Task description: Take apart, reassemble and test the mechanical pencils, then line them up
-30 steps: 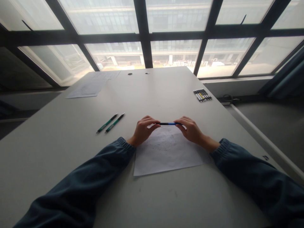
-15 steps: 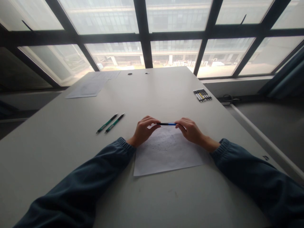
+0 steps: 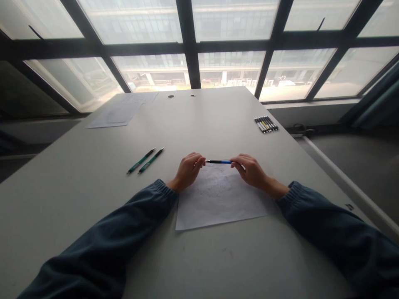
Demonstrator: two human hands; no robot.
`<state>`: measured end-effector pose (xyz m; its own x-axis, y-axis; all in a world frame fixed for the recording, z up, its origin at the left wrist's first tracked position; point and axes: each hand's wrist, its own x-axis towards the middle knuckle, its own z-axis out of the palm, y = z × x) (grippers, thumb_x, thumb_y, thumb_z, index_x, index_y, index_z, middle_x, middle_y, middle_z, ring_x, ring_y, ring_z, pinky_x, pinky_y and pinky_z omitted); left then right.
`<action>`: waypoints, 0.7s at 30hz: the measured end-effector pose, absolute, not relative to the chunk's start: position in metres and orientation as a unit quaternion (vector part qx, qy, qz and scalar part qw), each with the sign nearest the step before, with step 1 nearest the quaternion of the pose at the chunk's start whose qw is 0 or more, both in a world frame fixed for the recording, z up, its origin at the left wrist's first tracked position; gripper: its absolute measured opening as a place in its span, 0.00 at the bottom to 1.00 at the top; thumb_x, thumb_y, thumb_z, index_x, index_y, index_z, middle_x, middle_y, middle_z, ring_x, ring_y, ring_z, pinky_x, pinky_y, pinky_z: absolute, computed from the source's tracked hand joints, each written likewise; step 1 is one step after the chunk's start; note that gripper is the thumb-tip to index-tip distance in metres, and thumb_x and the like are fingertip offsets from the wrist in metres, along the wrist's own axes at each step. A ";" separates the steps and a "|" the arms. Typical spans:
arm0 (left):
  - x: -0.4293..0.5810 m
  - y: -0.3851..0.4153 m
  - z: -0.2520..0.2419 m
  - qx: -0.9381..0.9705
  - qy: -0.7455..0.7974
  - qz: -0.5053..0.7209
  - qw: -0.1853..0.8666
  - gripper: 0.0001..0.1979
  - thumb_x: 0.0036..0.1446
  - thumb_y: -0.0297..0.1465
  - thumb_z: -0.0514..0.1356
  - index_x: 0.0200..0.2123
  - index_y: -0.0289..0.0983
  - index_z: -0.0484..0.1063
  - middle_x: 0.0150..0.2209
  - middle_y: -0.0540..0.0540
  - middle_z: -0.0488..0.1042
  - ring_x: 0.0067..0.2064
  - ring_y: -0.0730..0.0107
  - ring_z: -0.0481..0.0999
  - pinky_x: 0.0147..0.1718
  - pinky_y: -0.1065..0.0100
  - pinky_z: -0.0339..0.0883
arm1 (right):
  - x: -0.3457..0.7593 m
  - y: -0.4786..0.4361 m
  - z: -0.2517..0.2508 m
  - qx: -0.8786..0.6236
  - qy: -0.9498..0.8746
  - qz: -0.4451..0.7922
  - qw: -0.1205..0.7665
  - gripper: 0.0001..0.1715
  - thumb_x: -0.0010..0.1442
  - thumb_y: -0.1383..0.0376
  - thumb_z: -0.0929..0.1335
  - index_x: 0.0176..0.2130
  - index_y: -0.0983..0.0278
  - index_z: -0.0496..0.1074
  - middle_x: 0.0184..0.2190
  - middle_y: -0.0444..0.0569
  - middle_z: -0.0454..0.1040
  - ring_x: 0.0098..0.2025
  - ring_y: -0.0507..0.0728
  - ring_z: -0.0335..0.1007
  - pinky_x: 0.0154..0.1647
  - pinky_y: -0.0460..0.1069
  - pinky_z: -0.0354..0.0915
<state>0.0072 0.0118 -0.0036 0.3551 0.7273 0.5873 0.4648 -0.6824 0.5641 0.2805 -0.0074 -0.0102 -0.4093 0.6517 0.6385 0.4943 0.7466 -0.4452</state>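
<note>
A blue pen [image 3: 222,162] with a black grip and a silvery tip lies level between my two hands, above a sheet of paper. My right hand [image 3: 251,169] pinches its blue end between thumb and fingers. At the tip end, my left hand [image 3: 188,169] is closed, thumb against the curled fingers, with the point of the pen at its fingertips. Beneath them, the white paper sheet [image 3: 218,211] carries faint small marks. Left of my left hand, two green pens [image 3: 146,161] with black grips lie side by side on the table.
The white table [image 3: 199,128] reaches to the windows. A row of several black, white and yellow pens [image 3: 266,124] lies near its right edge. Papers [image 3: 114,114] rest at the far left. Two small round fittings [image 3: 171,96] sit near the far edge.
My left fingers have drawn back leftward from the black grip to the tip, so more of the pen shows. My right hand keeps its hold on the blue end.
</note>
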 end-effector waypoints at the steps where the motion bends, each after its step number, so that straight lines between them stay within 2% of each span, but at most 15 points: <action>1: 0.007 0.012 -0.004 0.811 0.368 0.427 0.155 0.27 0.72 0.44 0.49 0.23 0.37 0.70 0.23 0.48 0.70 0.30 0.69 0.70 0.33 0.67 0.65 | 0.280 -0.007 -0.010 -0.342 -0.835 0.093 0.421 0.11 0.70 0.66 0.64 0.40 0.63 0.76 0.31 0.50 0.79 0.35 0.57 0.74 0.41 0.53 0.68; 8: 0.009 0.011 -0.003 0.812 0.364 0.430 0.153 0.25 0.69 0.42 0.55 0.22 0.37 0.70 0.23 0.48 0.72 0.29 0.70 0.72 0.32 0.68 0.64 | 0.281 -0.006 -0.012 -0.338 -0.839 0.093 0.416 0.10 0.70 0.65 0.64 0.41 0.62 0.76 0.32 0.50 0.79 0.36 0.57 0.74 0.42 0.53 0.68; 21: 0.011 0.012 -0.003 0.810 0.336 0.463 0.129 0.10 0.64 0.39 0.63 0.34 0.38 0.77 0.31 0.46 0.77 0.34 0.69 0.73 0.29 0.69 0.68 | 0.283 -0.006 -0.014 -0.345 -0.835 0.093 0.418 0.10 0.70 0.66 0.64 0.40 0.62 0.76 0.31 0.49 0.79 0.35 0.58 0.74 0.42 0.54 0.68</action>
<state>0.0113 0.0120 -0.0026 0.3465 0.6634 0.6632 0.4247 -0.7413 0.5197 0.2827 -0.0056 -0.0139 -0.4125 0.6536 0.6345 0.4974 0.7452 -0.4443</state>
